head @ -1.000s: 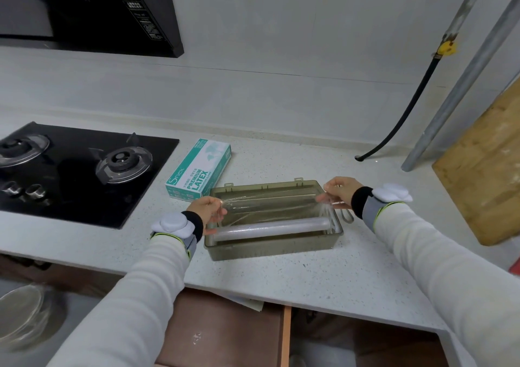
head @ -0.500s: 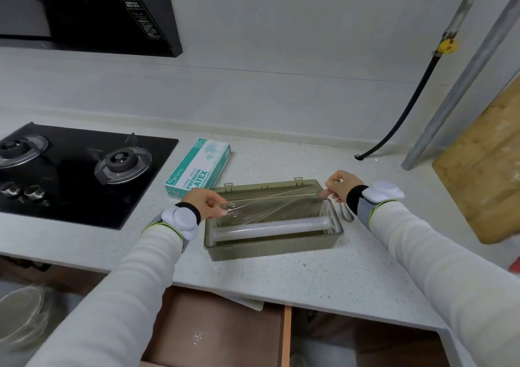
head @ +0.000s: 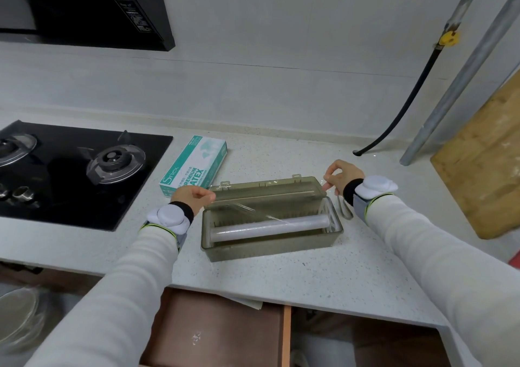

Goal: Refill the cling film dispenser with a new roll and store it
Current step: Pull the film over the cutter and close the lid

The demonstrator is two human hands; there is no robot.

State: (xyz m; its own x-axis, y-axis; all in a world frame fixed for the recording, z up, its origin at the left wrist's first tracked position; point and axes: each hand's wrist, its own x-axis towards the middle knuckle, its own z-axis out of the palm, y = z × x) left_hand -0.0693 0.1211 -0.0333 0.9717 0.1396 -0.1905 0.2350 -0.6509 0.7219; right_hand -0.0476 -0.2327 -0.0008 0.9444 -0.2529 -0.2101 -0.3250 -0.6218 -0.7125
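Pinching the free edge of the film [head: 247, 211], my left hand [head: 194, 197] at the 10 o'clock corner of the dispenser [head: 270, 249] and my right hand [head: 342, 176] at 2 o'clock, roll [head: 270, 226] seated inside on the surface [head: 281, 276]; risk, I judge: uneven pull wrinkling, tearing or bunching it.

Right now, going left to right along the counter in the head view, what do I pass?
hob → glove box → dispenser → right hand → board
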